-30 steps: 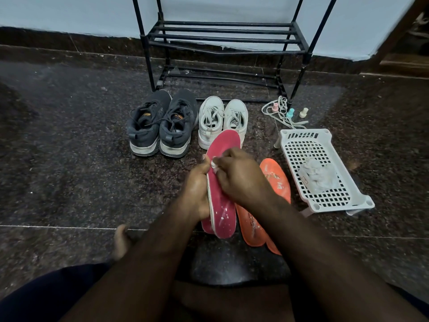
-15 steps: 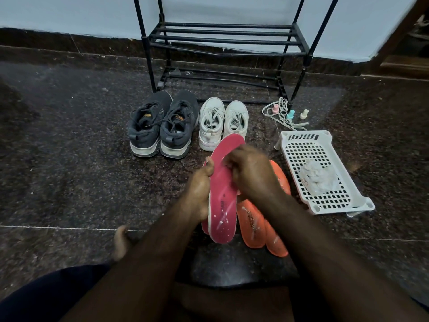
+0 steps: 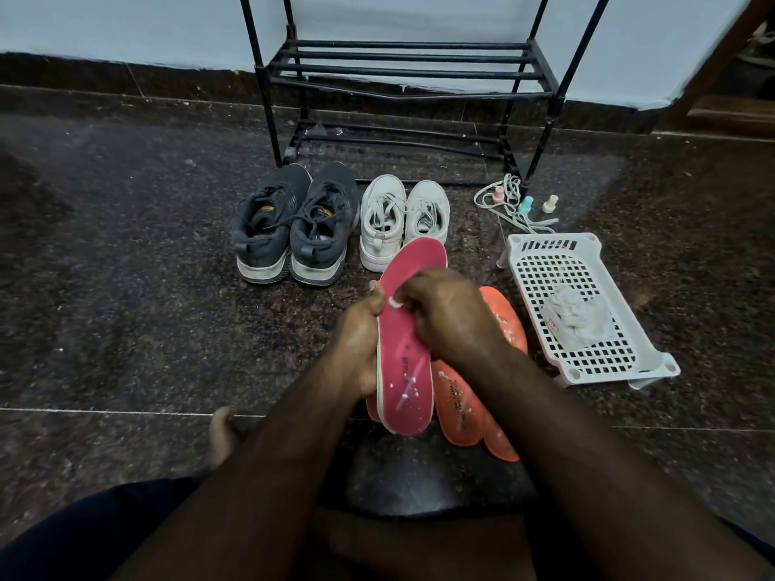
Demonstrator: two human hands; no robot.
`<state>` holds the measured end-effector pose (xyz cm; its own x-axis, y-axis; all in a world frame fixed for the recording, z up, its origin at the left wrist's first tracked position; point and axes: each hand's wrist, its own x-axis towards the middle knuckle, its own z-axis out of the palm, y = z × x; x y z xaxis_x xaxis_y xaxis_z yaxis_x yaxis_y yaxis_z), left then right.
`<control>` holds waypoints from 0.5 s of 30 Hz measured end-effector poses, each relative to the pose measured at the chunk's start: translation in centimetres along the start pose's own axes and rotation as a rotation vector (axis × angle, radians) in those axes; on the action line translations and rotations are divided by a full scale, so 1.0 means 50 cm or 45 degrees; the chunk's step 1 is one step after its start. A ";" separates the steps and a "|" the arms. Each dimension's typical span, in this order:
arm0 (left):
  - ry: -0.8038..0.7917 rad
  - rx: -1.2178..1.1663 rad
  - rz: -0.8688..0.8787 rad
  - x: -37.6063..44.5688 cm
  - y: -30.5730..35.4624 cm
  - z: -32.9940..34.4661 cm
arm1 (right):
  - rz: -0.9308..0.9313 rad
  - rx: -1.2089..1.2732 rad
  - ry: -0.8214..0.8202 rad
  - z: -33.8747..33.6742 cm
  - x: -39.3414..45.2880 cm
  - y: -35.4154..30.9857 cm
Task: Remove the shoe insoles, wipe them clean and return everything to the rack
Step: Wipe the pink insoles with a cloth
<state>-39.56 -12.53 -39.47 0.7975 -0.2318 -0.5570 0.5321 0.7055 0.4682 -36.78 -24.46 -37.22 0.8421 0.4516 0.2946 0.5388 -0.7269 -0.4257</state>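
My left hand (image 3: 358, 343) grips the left edge of a pink insole (image 3: 404, 371) and holds it raised over the floor, toe end away from me. My right hand (image 3: 446, 314) lies over the insole's middle, pinching a small white wipe (image 3: 394, 303) against it. White flecks dot the heel end. A second pink insole peeks out beneath. Two orange insoles (image 3: 459, 406) lie on the floor just right of it, partly under my right forearm. Dark grey sneakers (image 3: 293, 232) and white sneakers (image 3: 404, 218) stand in front of the black shoe rack (image 3: 402, 73).
A white perforated plastic tray (image 3: 587, 362) sits on the floor to the right, with crumpled white wipes (image 3: 576, 316) in it. Loose laces and three small bottles (image 3: 524, 203) lie by the rack's right leg. My bare foot (image 3: 222, 434) rests at lower left.
My right hand with the wipe has slid back toward the insole's left edge by my left thumb. The insole stays in my left hand, shifting only slightly.
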 end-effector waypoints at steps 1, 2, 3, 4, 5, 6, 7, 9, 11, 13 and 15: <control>-0.013 0.043 -0.006 -0.001 0.001 -0.001 | 0.039 -0.013 0.058 -0.006 0.001 0.009; -0.019 0.083 -0.013 -0.001 0.003 -0.003 | 0.090 -0.001 0.108 -0.011 0.001 0.018; -0.022 0.108 -0.017 0.000 0.004 -0.005 | 0.163 0.075 0.133 -0.017 0.001 0.024; -0.029 0.114 -0.018 0.000 0.006 -0.007 | 0.264 0.217 0.129 -0.026 0.001 0.025; -0.039 0.106 -0.021 -0.001 0.008 -0.008 | 0.376 0.391 0.094 -0.034 0.000 0.028; -0.054 0.088 -0.027 0.001 0.010 -0.011 | 0.466 0.548 0.049 -0.041 -0.001 0.031; -0.063 0.063 -0.034 0.002 0.013 -0.014 | 0.514 0.635 0.016 -0.047 -0.001 0.035; -0.076 0.029 -0.050 0.002 0.014 -0.016 | 0.552 0.709 -0.016 -0.054 -0.003 0.043; -0.085 0.027 -0.061 0.002 0.016 -0.016 | 0.582 0.809 -0.021 -0.054 -0.004 0.035; -0.098 0.030 -0.060 0.000 0.016 -0.014 | 0.600 0.842 -0.007 -0.050 -0.003 0.024; -0.120 0.025 -0.050 -0.005 0.019 -0.012 | 0.619 0.839 0.055 -0.047 0.002 0.023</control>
<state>-39.44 -11.41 -39.31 0.7986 -0.3220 -0.5084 0.5683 0.6815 0.4611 -36.12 -26.47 -35.67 0.9906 0.1344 -0.0259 0.0269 -0.3771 -0.9258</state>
